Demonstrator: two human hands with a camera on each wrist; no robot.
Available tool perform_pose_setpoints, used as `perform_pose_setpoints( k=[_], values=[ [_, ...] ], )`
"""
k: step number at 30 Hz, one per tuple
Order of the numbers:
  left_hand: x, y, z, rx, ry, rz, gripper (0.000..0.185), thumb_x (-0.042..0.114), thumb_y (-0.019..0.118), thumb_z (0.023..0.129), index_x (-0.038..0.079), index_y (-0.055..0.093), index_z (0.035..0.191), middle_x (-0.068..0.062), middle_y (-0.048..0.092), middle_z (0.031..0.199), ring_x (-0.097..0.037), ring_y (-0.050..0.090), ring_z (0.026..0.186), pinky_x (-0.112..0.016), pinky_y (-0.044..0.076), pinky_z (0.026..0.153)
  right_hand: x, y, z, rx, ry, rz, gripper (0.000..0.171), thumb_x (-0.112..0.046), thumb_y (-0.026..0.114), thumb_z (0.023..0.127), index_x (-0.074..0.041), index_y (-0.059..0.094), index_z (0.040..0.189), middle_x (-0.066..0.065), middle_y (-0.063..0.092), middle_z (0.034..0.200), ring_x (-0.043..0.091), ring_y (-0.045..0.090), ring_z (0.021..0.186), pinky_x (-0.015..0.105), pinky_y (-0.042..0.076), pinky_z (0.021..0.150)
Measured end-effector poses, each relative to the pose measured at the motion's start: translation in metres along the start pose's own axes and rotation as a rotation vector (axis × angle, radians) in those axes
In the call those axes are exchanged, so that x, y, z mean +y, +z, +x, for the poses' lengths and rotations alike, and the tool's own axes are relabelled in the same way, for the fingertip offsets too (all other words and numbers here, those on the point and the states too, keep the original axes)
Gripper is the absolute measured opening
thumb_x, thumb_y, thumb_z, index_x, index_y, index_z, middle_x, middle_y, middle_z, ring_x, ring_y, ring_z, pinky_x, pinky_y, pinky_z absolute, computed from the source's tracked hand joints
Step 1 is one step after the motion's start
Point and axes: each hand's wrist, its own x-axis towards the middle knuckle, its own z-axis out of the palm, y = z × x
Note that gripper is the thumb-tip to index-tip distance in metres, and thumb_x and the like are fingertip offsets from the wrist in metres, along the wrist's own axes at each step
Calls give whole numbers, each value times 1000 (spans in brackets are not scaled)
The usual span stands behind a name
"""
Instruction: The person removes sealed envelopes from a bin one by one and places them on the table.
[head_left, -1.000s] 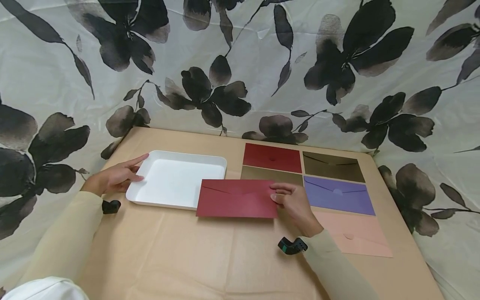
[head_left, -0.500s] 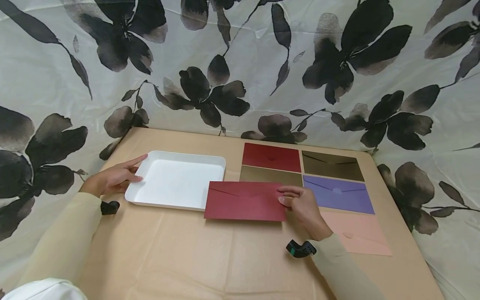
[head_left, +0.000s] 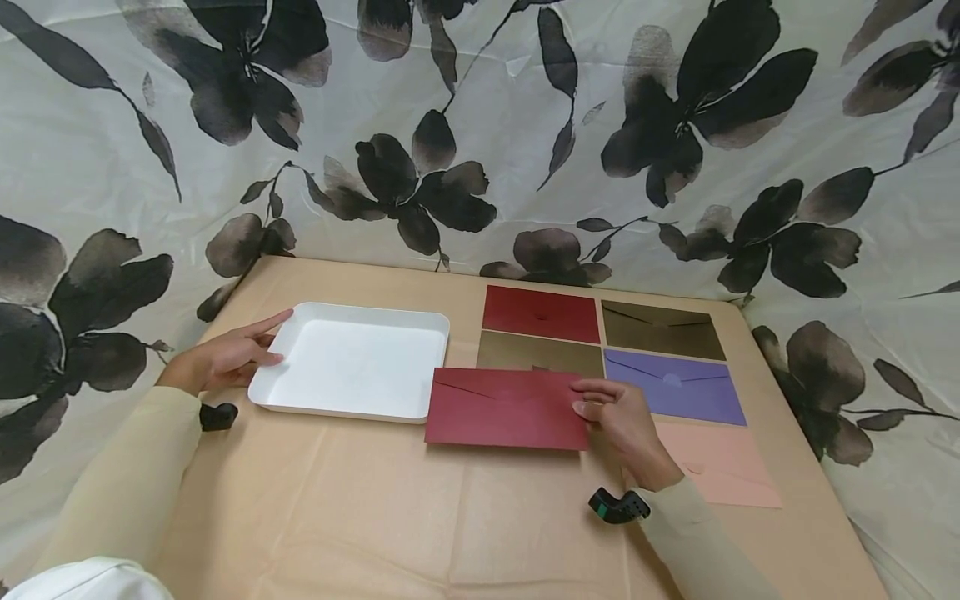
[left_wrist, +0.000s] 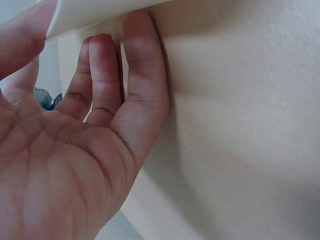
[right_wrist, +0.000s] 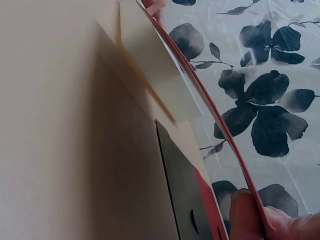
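Observation:
My right hand [head_left: 626,421] pinches the right edge of a crimson envelope [head_left: 506,408], flap line along its top. The envelope hangs over the table, its lower edge casting a shadow, and overlaps the tray's right corner in the head view. In the right wrist view the envelope [right_wrist: 212,107] appears edge-on between thumb and fingers. At the left, my left hand [head_left: 228,358] grips the left side of a white rectangular tray [head_left: 352,362], which has nothing in it. The left wrist view has the fingers [left_wrist: 142,65] beneath the tray's rim [left_wrist: 75,17].
Behind and right of the held envelope lie a red envelope [head_left: 542,312], a dark olive one [head_left: 663,331], a tan one [head_left: 525,348] partly covered, a purple one [head_left: 675,387] and a pink one [head_left: 731,475]. A floral cloth [head_left: 525,167] hangs along the table's back edge.
My right hand has carried the crimson envelope to the right and slightly toward me, uncovering more of the tray. The left hand stays on the tray.

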Motion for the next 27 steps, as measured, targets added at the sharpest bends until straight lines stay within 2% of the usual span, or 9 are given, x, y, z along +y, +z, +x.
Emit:
perform_pose_setpoints(
  k=[12,18,27],
  values=[
    [0,1,-2,-2,13,0,98,11,59,103,39,-13,163,-34,3,169,-37,52,132,-45,57,101,6,-13,-7,26,26,20,35,3,69,94,4,69,129,-5,77,98,5,70,84,22,57,72],
    [-1,1,-2,-3,11,-3,98,11,59,103,38,-13,163,-34,2,169,-40,49,136,-47,57,102,7,-17,-8,40,25,-4,35,0,71,94,4,69,128,-4,77,98,5,68,81,22,56,69],
    [0,1,1,6,11,0,99,12,63,101,38,-10,164,-33,6,170,-28,58,122,-43,58,99,11,-23,-10,45,36,1,36,2,70,94,6,68,129,-2,77,99,4,69,82,21,57,70]
  ],
)
